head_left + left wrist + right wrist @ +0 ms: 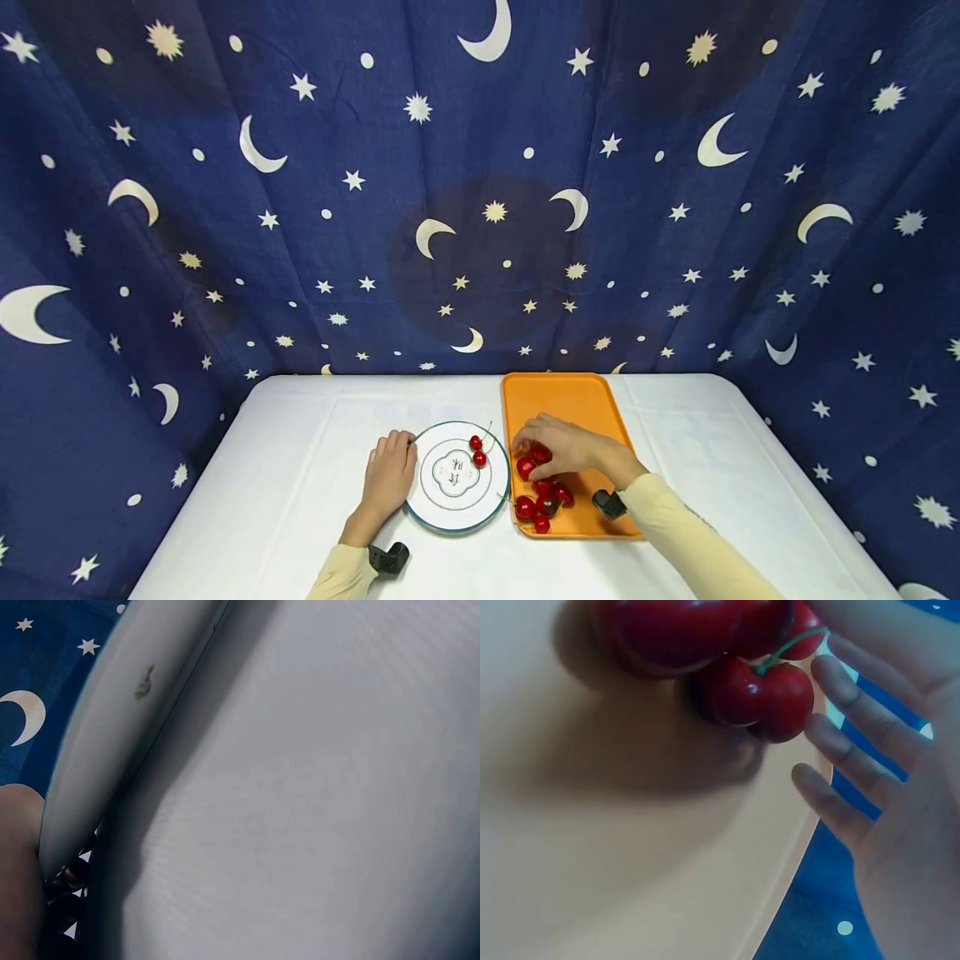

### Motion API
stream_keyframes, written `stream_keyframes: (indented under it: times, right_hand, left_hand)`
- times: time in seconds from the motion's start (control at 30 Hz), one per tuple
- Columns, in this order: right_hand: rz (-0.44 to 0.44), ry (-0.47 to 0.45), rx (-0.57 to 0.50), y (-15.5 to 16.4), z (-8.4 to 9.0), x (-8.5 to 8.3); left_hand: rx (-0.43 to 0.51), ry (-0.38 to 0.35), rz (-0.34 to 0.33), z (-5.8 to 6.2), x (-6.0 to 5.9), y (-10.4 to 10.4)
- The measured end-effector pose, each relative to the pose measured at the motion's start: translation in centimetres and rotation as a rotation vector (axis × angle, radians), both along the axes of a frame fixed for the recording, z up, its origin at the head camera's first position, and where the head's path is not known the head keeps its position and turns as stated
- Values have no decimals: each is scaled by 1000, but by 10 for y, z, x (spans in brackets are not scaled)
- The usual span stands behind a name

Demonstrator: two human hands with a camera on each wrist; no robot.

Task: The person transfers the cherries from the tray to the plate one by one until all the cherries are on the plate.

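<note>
A white plate (pixel 442 521) with a blue-green rim and printed characters sits in the middle of the table. My left hand (pixel 390 471) grips its left edge; the left wrist view shows the plate's outer side (pixel 112 735) close up, with part of the hand (pixel 19 870) at the rim. Two red cherries (pixel 479 459) with stems lie on the plate's right side. Over the orange tray (pixel 570 396), my right hand (pixel 562 443) reaches around cherries on its left side. The right wrist view shows its spread, slightly bent fingers (pixel 862 754) beside a double cherry (pixel 784 701) with a green stem.
Several more cherries (pixel 546 505) are grouped at the tray's front left, close to the plate. White cloth covers the table (pixel 300 467). Behind it hangs a dark blue curtain (pixel 480 150) with moons and stars. A black band sits on each wrist.
</note>
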State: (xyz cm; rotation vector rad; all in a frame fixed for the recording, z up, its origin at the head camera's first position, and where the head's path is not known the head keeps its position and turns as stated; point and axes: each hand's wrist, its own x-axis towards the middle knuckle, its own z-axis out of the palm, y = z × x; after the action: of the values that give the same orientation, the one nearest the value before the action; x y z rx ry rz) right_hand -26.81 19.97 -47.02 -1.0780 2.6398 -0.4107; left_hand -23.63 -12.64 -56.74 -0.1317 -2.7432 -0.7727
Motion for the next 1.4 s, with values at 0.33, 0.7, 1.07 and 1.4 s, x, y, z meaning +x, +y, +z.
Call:
stream_keyframes:
  times: [0.33, 0.7, 1.07, 1.4]
  right_hand:
    - [51, 37, -33, 2, -5, -2]
    - [8, 53, -54, 3, -10, -4]
    - [-9, 49, -89, 5, -12, -4]
    - [0, 66, -94, 6, -13, -4]
  left_hand:
    - [2, 12, 2, 1, 2, 1]
    - [-3, 11, 3, 0, 2, 2]
    - [-7, 25, 5, 1, 2, 2]
    - [-3, 36, 1, 2, 1, 2]
